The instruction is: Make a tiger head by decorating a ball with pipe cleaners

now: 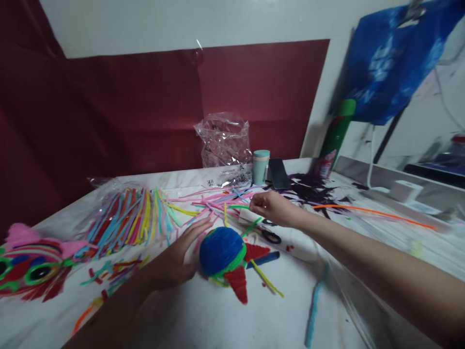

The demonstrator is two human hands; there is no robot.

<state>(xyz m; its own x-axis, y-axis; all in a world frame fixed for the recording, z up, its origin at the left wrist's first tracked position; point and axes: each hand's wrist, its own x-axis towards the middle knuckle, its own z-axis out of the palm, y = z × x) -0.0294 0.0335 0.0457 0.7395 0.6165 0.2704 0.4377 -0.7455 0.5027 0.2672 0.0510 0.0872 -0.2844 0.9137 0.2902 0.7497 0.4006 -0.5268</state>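
My left hand (180,254) lies flat on the white table (203,320), fingers stretched out, right beside a blue ball (222,251) wound from pipe cleaners with a green band and red cones. My right hand (271,207) reaches over the table's middle and pinches a green pipe cleaner (238,207) among loose pink and blue ones. Black scissors (269,234) lie just below that hand. A blue marker (263,260) rests next to the ball.
A fanned bundle of coloured pipe cleaners (127,215) lies at the left, a pink and red animal face (31,264) at the far left edge. Behind stand a clear plastic bag (225,143), a mint cup (260,166), a phone (279,173) and a green can (336,135).
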